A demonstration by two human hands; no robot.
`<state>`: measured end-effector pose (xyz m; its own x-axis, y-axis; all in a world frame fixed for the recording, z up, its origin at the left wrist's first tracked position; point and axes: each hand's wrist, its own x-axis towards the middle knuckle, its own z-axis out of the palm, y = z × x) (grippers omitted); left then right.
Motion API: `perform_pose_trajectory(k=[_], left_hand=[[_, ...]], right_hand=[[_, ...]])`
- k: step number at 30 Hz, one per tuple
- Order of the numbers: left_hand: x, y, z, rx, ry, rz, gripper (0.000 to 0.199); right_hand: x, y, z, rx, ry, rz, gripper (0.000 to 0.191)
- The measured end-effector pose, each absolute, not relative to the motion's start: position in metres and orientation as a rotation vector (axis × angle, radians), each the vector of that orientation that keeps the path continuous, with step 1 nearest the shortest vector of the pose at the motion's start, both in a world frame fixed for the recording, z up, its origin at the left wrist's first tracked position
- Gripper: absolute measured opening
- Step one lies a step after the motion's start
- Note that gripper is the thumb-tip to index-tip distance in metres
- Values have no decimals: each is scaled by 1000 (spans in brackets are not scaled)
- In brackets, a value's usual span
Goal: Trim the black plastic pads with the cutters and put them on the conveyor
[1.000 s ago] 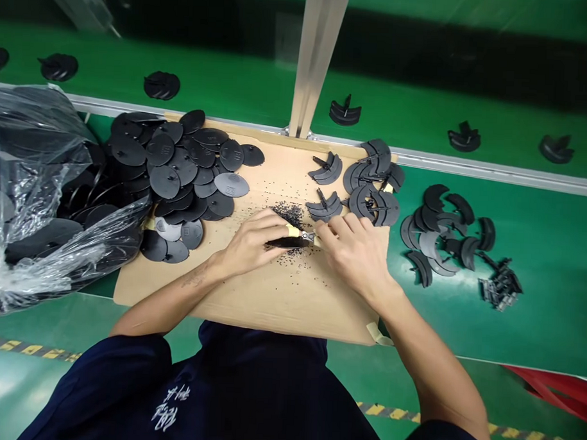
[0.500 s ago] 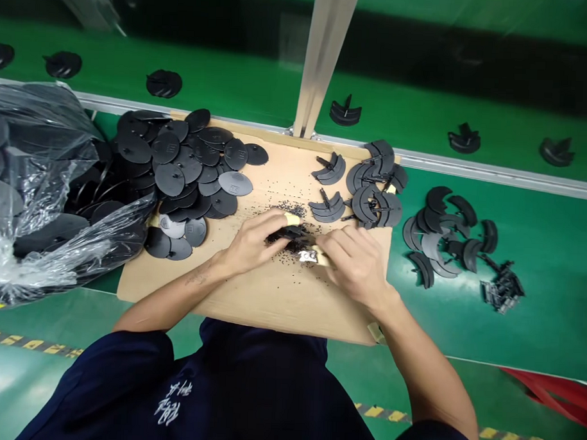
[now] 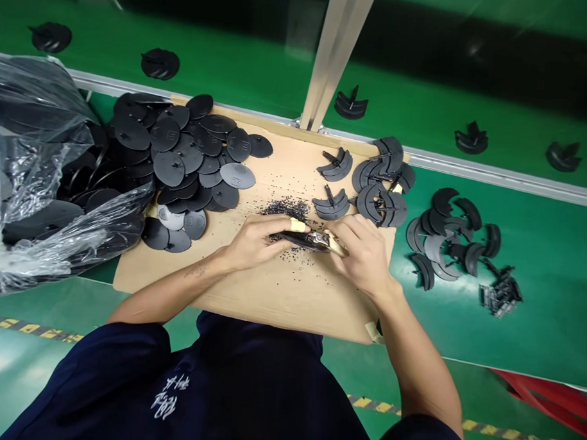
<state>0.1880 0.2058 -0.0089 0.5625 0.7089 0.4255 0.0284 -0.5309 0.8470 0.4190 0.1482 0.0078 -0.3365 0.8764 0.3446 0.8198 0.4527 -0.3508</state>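
Observation:
Over the middle of a cardboard sheet (image 3: 271,296), my left hand (image 3: 261,240) pinches a dark flat part (image 3: 300,239), held nearly edge-on. Yellow tape wraps one of its fingers. My right hand (image 3: 362,251) is closed round a small metal cutting tool (image 3: 337,244) with pale handles. The tool's metal head touches the right end of the dark part. Below and behind the hands lies a pile of tiny black bits (image 3: 289,209), with more scattered around. Palm sides and some fingertips are hidden.
Many black oval discs (image 3: 169,169) heap at the left, beside a clear plastic bag (image 3: 33,236). Curved black pieces (image 3: 381,205) lie on the cardboard's right; more (image 3: 434,247) and small dark parts (image 3: 501,293) sit on the green table (image 3: 444,328). A metal post (image 3: 335,61) stands behind.
The dark part is now turned more edge-on and extends to the right. The tool's head has moved up against its right end. The view has shifted slightly.

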Motion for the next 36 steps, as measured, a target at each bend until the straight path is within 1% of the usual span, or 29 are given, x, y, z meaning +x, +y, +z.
perform_pose_trajectory(k=[7, 13, 22, 24, 28, 31, 34, 36], left_hand=[[188, 205, -8, 1921, 594, 1034, 18], [189, 204, -9, 1900, 607, 1033, 16], [190, 202, -14, 1843, 596, 1038, 16], [190, 202, -15, 1850, 575, 1046, 16], [190, 204, -13, 1966, 562, 974, 15], [184, 210, -4, 2040, 624, 890, 22], [171, 233, 13, 2077, 772, 872, 40], [161, 265, 27, 2157, 884, 910, 50]], right_hand=[[416, 146, 11, -1463, -2238, -18, 20], [413, 145, 11, -1478, -2236, -22, 18], [408, 144, 9, -1464, -2243, -284, 25], [407, 144, 9, -1442, -2234, -229, 23], [408, 145, 7, -1410, -2138, -10, 20], [411, 147, 4, -1473, -2080, -11, 18], [416, 150, -1, -1517, -2143, -129, 13], [418, 151, -4, -1517, -2184, -186, 11]])
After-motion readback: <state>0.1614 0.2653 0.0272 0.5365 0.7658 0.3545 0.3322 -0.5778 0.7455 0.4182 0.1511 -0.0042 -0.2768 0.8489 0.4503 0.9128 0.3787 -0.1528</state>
